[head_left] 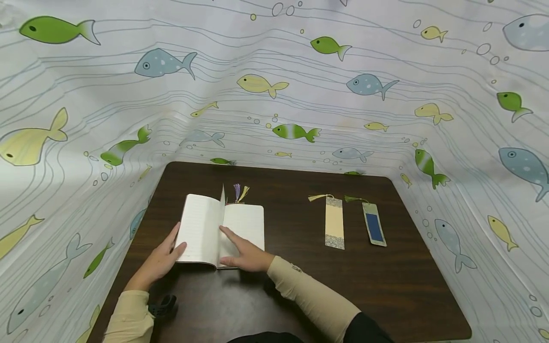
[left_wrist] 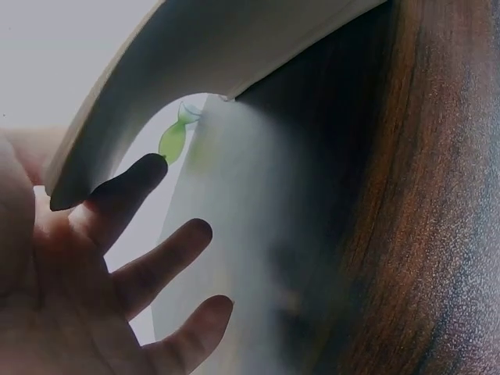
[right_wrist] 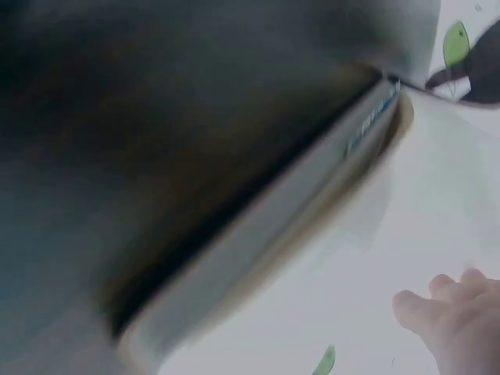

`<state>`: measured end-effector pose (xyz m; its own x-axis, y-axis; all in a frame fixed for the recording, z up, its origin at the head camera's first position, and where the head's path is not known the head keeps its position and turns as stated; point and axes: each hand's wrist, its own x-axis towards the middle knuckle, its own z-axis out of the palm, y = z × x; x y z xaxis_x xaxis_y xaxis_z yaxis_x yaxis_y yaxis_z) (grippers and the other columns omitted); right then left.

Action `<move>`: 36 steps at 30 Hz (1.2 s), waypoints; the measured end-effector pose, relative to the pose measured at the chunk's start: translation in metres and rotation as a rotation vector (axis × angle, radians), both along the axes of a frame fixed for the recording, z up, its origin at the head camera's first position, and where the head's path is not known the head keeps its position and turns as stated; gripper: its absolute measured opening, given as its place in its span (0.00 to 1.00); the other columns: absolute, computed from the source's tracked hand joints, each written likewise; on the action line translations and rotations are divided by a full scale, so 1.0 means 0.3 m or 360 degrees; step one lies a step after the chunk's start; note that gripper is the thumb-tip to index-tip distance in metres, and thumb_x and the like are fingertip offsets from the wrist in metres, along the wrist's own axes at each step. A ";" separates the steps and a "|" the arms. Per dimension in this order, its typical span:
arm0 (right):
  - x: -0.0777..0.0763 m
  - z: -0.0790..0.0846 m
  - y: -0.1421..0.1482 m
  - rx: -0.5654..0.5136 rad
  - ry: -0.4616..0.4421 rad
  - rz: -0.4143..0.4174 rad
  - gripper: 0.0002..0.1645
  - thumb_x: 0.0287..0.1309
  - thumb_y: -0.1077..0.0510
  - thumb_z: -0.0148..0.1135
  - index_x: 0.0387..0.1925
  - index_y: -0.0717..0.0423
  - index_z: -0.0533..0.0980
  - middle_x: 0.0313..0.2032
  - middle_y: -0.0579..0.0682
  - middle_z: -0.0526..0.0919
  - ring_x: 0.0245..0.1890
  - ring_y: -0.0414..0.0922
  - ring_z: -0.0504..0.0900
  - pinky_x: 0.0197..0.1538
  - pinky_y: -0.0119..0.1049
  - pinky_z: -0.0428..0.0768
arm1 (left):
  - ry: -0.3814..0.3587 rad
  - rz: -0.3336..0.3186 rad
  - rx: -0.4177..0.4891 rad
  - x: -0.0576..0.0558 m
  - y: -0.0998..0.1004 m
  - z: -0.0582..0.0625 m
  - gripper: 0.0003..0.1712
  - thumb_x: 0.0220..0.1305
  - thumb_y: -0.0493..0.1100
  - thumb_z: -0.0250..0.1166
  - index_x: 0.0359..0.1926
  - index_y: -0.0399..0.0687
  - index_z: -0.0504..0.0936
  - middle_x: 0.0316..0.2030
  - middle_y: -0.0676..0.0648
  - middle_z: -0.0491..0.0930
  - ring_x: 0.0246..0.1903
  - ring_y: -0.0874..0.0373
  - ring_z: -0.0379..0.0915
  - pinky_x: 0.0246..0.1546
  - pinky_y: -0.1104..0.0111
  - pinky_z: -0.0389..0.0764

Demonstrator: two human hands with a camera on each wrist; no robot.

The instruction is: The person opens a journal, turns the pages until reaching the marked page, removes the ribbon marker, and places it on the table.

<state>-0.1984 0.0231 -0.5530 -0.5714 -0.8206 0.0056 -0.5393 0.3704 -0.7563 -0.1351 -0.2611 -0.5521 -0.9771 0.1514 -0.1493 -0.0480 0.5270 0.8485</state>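
Dark brown wood-grain tabletop (head_left: pixel 407 286), rounded far corners, pale sheen toward the near side, white printed sheeting (head_left: pixel 240 43) rising behind and along both sides, creased in places, cartoon fish (head_left: pixel 50 30) in green, grey-blue, yellow

Book (head_left: pixel 199 228): paper pages, matt, smooth, faintly ruled.
Table (head_left: pixel 300 295): dark wood-grain top, low sheen; fine speckled gloss in left wrist view.
Backdrop (head_left: pixel 326 19): printed sheet, cloth or plastic uncertain; matt, wrinkled.
Bookmarks (head_left: pixel 334 221) (head_left: pixel 374 224), two: card-like, smooth, flat-looking.
Tassels (head_left: pixel 318 196), four: thread-like strands.
Beige sleeves (head_left: pixel 315 295): thin cloth, matt, creased.
Strap (head_left: pixel 163 307): black, plastic- or rubber-like.
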 end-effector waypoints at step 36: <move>-0.084 -0.107 0.141 0.1010 0.0882 -0.0545 0.62 0.41 0.28 0.66 0.70 0.59 0.60 0.71 0.57 0.60 0.72 0.57 0.57 0.61 0.74 0.56 | 0.0013 0.0000 -0.0185 0.007 -0.004 0.001 0.47 0.74 0.58 0.48 0.76 0.53 0.28 0.74 0.31 0.39 0.69 0.26 0.43 0.59 0.32 0.55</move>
<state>-0.2234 0.0653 -0.5852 -0.8346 -0.5491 -0.0431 -0.5488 0.8357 -0.0208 -0.1330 -0.2624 -0.5518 -0.9784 0.1338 -0.1576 -0.0410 0.6217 0.7822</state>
